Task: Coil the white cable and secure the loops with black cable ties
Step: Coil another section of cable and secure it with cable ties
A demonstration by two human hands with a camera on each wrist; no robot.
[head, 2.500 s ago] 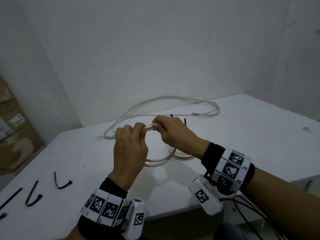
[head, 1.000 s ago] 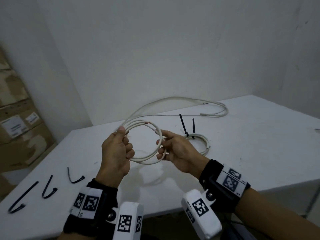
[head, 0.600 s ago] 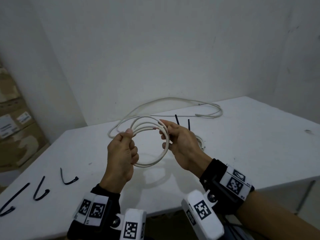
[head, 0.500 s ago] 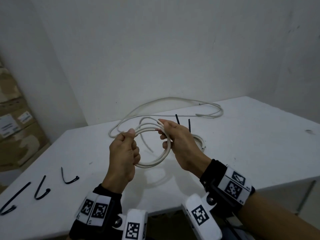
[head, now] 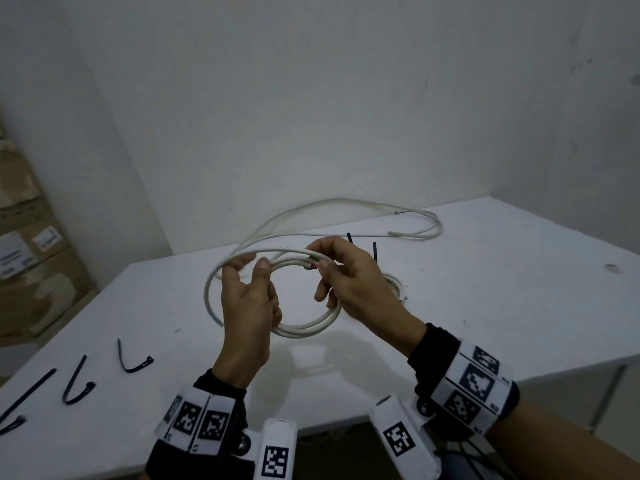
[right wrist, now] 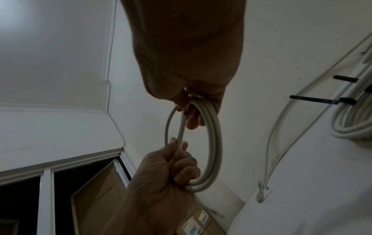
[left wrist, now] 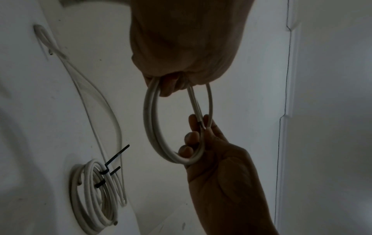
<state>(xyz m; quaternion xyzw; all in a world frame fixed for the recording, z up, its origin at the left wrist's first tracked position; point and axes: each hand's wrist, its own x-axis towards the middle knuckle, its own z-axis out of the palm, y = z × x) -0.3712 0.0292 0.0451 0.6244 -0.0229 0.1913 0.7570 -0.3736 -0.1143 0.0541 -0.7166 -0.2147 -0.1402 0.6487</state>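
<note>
Both hands are raised above the white table, holding a small coil of white cable between them. The left hand stands upright with its back toward the head camera; its lower fingers are curled round the left side of the coil, while the thumb and forefinger reach up, only loosely closed, toward a wider, blurred outer loop arching over the hand. In the right wrist view the left hand grips the bundled strands at the coil's bottom, with one thinner strand running up between its fingertips. The right hand comes in from the right, palm turned inward, thumb and fingers pinching the strands at the top right of the coil. In the left wrist view the right hand has its fingertips hooked round the bundle, and a cut cable end shows at its fingertips.

Behind the right hand, a second coil lies flat on the table, bound by two black cable ties whose tails stick up. Loose cable trails across the far edge of the table. Three spare cable ties lie apart on the table's near left corner. Cardboard boxes stand at the far left.
</note>
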